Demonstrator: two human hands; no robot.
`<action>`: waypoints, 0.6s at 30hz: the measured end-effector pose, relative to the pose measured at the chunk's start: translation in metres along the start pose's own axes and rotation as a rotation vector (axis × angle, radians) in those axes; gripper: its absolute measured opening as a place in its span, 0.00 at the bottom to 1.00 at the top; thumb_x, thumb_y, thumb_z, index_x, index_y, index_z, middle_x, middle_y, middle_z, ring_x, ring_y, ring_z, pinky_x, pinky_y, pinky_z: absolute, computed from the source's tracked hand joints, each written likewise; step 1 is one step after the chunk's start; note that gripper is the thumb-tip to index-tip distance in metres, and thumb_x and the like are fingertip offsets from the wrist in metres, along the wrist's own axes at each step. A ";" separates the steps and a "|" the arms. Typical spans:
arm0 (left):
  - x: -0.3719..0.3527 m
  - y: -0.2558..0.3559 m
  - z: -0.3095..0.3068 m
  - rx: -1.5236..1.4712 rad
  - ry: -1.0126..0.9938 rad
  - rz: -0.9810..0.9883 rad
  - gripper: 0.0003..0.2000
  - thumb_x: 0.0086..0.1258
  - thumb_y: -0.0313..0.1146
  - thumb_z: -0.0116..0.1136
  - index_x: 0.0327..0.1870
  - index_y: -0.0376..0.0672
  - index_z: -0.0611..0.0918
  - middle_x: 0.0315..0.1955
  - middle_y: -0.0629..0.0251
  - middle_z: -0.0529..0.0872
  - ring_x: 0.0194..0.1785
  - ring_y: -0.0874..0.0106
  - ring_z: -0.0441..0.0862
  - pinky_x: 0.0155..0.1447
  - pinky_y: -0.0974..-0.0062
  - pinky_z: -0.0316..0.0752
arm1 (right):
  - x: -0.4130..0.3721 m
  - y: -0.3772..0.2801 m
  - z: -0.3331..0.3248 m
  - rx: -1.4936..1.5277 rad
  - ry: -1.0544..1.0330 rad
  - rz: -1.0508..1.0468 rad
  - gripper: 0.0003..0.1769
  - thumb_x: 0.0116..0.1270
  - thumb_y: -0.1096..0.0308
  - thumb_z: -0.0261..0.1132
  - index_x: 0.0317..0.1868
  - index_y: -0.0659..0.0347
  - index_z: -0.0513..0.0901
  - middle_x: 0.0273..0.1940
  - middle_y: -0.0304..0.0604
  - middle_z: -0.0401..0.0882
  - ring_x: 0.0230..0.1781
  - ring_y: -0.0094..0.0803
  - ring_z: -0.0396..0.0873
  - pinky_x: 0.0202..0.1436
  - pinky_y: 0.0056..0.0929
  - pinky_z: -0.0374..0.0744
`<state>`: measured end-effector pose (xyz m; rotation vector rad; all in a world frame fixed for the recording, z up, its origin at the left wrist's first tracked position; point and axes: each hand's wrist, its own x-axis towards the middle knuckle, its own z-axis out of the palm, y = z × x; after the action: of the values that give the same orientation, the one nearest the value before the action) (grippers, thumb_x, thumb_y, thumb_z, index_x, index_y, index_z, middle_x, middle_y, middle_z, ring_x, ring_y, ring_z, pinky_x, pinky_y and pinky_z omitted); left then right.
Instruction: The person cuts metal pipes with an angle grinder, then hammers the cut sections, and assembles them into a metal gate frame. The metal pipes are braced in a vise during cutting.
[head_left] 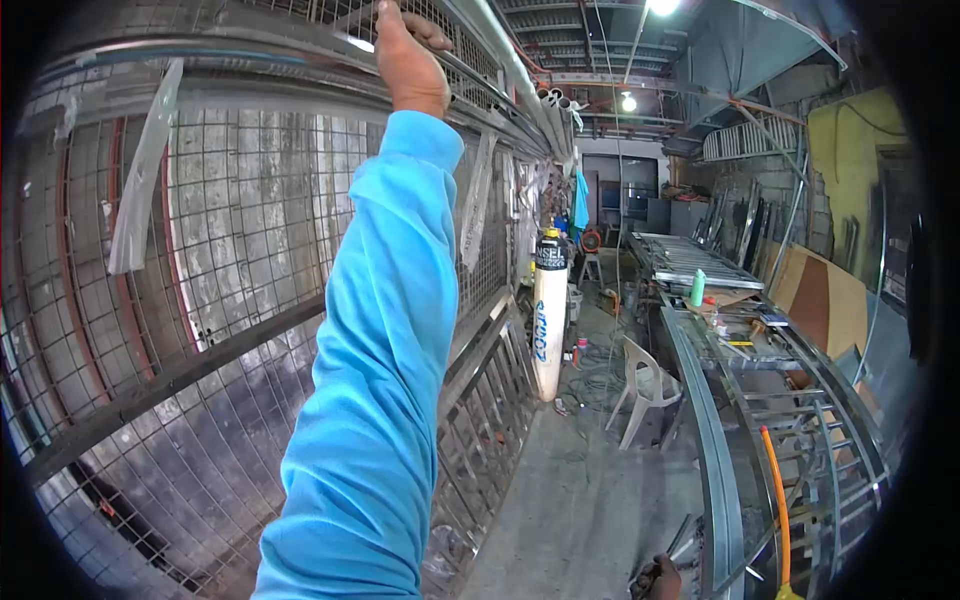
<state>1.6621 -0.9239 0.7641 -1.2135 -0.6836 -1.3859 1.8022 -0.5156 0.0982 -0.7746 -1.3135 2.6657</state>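
My left hand (412, 65), in a blue sleeve (375, 330), is raised to the top of the view at a rack of long metal tubes (250, 50). Its thumb points up and its fingers bend to the right over a tube; the frame's top edge cuts off part of the grip. Low at the bottom edge, my right hand (658, 580) is partly cut off and dark. Its fingers are curled around what looks like a thin grey metal bar (682, 535).
A wire mesh panel (250, 210) covers the left side. Ahead stand a tall white cylinder (548, 325) and a white plastic chair (645, 385). Metal frames (790, 400) with a green bottle (698, 288) and an orange-handled tool (775, 490) line the right. Cables (595, 380) lie on the floor.
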 end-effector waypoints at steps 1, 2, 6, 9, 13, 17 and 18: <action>-0.008 -0.002 -0.006 0.024 -0.042 -0.017 0.25 0.82 0.53 0.35 0.30 0.41 0.71 0.22 0.63 0.71 0.27 0.68 0.70 0.40 0.64 0.73 | -0.005 0.005 0.000 0.010 0.000 -0.001 0.14 0.78 0.56 0.56 0.34 0.53 0.73 0.19 0.34 0.64 0.13 0.24 0.61 0.14 0.24 0.63; -0.026 0.002 -0.008 0.047 -0.085 -0.035 0.25 0.82 0.54 0.35 0.30 0.42 0.72 0.21 0.63 0.71 0.27 0.68 0.70 0.40 0.65 0.72 | -0.011 0.009 -0.001 0.021 0.000 -0.002 0.14 0.77 0.56 0.56 0.34 0.53 0.73 0.19 0.34 0.64 0.13 0.24 0.61 0.14 0.24 0.63; -0.096 0.017 -0.013 0.027 -0.136 -0.086 0.33 0.80 0.63 0.31 0.50 0.37 0.75 0.20 0.65 0.74 0.27 0.71 0.70 0.38 0.71 0.69 | -0.050 0.003 0.008 -0.031 0.006 0.008 0.12 0.77 0.57 0.57 0.36 0.52 0.74 0.21 0.34 0.68 0.12 0.24 0.62 0.14 0.23 0.62; -0.141 0.030 -0.014 0.071 -0.260 -0.106 0.45 0.73 0.74 0.28 0.70 0.36 0.65 0.22 0.67 0.77 0.27 0.76 0.70 0.38 0.76 0.66 | -0.044 0.011 -0.001 -0.052 0.024 0.040 0.11 0.77 0.57 0.58 0.37 0.52 0.75 0.22 0.34 0.70 0.12 0.24 0.63 0.13 0.24 0.62; -0.193 0.037 -0.006 0.077 -0.357 -0.232 0.52 0.66 0.81 0.29 0.76 0.39 0.58 0.23 0.68 0.77 0.28 0.78 0.70 0.38 0.79 0.63 | -0.048 0.011 0.014 -0.072 0.010 0.053 0.11 0.76 0.57 0.57 0.37 0.52 0.75 0.22 0.34 0.71 0.12 0.24 0.64 0.12 0.24 0.62; -0.226 0.040 -0.005 0.027 -0.378 -0.350 0.55 0.63 0.83 0.29 0.78 0.42 0.56 0.23 0.67 0.77 0.28 0.79 0.69 0.38 0.79 0.62 | -0.044 0.021 0.024 -0.078 -0.087 0.003 0.12 0.77 0.57 0.57 0.36 0.53 0.75 0.22 0.35 0.70 0.13 0.25 0.65 0.12 0.24 0.63; -0.233 0.037 -0.006 0.018 -0.378 -0.357 0.55 0.63 0.83 0.29 0.78 0.43 0.56 0.24 0.67 0.77 0.28 0.79 0.69 0.37 0.79 0.61 | -0.047 0.022 0.027 -0.069 -0.119 -0.004 0.12 0.77 0.56 0.58 0.39 0.53 0.76 0.23 0.35 0.71 0.13 0.24 0.65 0.13 0.23 0.64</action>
<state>1.6618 -0.8548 0.5384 -1.4028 -1.2223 -1.4445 1.8338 -0.5624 0.1142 -0.6277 -1.4392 2.7144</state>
